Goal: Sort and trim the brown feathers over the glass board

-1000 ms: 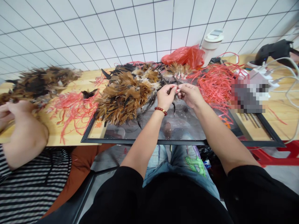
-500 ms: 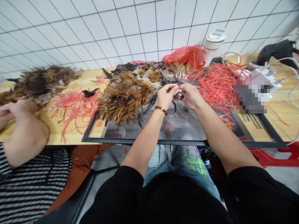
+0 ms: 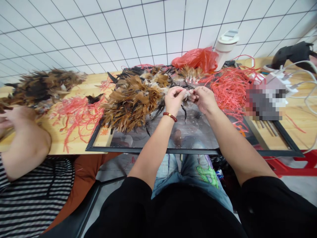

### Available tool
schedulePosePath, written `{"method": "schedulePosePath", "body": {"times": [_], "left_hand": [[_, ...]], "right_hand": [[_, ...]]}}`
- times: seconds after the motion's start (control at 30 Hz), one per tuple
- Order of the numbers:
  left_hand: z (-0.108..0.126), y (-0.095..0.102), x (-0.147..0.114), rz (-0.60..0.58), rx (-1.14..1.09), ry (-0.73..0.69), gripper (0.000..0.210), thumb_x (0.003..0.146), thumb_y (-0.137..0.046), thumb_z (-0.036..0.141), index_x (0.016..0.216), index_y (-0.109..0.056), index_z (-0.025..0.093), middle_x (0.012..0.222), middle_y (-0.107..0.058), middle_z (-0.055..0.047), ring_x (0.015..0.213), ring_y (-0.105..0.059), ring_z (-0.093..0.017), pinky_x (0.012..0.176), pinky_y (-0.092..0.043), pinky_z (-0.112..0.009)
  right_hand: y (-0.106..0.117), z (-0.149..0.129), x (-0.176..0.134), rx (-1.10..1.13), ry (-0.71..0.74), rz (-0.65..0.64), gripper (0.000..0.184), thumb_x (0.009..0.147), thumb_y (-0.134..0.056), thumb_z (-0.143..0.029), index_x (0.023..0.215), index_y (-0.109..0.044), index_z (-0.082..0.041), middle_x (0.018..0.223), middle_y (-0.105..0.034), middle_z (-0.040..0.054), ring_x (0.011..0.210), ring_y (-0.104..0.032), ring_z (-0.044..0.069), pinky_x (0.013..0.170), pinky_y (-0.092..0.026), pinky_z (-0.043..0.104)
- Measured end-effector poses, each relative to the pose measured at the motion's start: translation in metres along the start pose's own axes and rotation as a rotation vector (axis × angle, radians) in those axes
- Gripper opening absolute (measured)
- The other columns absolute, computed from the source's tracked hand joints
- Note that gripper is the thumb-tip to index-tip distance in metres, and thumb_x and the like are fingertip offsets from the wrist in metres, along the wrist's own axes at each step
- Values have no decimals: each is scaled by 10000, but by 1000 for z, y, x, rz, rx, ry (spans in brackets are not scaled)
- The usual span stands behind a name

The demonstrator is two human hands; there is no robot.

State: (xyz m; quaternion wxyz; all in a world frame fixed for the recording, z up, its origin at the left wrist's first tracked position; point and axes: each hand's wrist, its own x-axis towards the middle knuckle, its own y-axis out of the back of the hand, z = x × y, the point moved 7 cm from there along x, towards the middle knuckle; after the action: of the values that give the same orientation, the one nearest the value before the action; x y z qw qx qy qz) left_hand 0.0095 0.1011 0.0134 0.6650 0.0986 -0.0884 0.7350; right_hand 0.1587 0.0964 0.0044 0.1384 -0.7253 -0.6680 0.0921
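My left hand (image 3: 174, 99) is pinched closed on feathers (image 3: 187, 95), whose pale, fluffy ends show between my two hands. Opposite it, the bent fingers of my right hand (image 3: 204, 99) close on the same pale ends. Dark feather tips hang below my fingers. Just left of my left hand lies a big heap of brown and black feathers (image 3: 135, 100). Beyond my hands rests a smaller feather bunch (image 3: 189, 74). Both hands are above a dark glass panel with a black frame (image 3: 153, 150).
Tangled pink-red plastic strips (image 3: 230, 87) lie to the right, with more strips (image 3: 79, 110) at left. At the back are a red plastic bag (image 3: 195, 59) and a white tumbler (image 3: 225, 49). White chargers (image 3: 279, 81) with cables sit right. A co-worker's arm (image 3: 27, 132) rests beside another feather pile (image 3: 47, 86).
My right hand has shifted slightly right, and its fingers are lifted a little. The red bit that showed between my fingers is now hidden. The heaps have stayed put.
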Motion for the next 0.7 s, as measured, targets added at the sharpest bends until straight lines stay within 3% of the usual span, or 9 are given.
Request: {"method": "schedulePosePath", "body": {"times": [0.1, 0.17, 0.23, 0.33, 0.47, 0.7], "left_hand": [[11, 16, 0, 172, 22, -72, 114, 741, -791, 170, 688, -694, 201, 979, -723, -49, 1076, -642, -173, 928, -503, -288], [12, 15, -1, 177, -73, -26, 129, 730, -803, 160, 683, -688, 195, 927, -728, -40, 984, -655, -156, 833, -507, -253], [6, 7, -2, 105, -246, 114, 123, 764, -790, 186, 715, -678, 180, 827, -719, -21, 757, -626, -98, 676, -471, -204], [-3, -6, -8, -21, -468, 340, 150, 810, -765, 218, 752, -639, 161, 734, -684, 9, 511, -453, -21, 478, -316, -160], [-2, -11, -14, -100, -628, 455, 196, 815, -769, 211, 750, -593, 154, 707, -646, 26, 457, -368, 10, 408, -221, -139], [2, -21, -20, -211, -619, 462, 183, 846, -736, 210, 779, -574, 157, 804, -701, 8, 513, -475, 0, 425, -268, -124]], "right_hand": [[0, -5, 0, -184, 156, -18, 264, 717, -780, -313, 691, -533, -222, 621, -606, -34, 502, -494, 76, 493, -417, 221], [-1, -3, 1, -275, 202, -44, 244, 686, -790, -255, 695, -549, -221, 610, -612, -33, 504, -508, 86, 484, -412, 228], [-2, 1, 2, -306, 213, -76, 241, 658, -795, -216, 714, -561, -223, 599, -607, -41, 503, -511, 91, 475, -408, 230], [-2, 4, 5, -300, 231, -90, 234, 663, -788, -216, 774, -583, -226, 602, -594, -48, 511, -509, 95, 482, -418, 238], [6, -2, 8, -271, 281, -39, 278, 673, -778, -237, 856, -569, -237, 667, -618, -39, 556, -537, 107, 534, -442, 255], [20, -2, 14, -227, 276, 40, 315, 697, -732, -316, 923, -524, -245, 708, -592, -35, 586, -526, 109, 571, -441, 267]]}}
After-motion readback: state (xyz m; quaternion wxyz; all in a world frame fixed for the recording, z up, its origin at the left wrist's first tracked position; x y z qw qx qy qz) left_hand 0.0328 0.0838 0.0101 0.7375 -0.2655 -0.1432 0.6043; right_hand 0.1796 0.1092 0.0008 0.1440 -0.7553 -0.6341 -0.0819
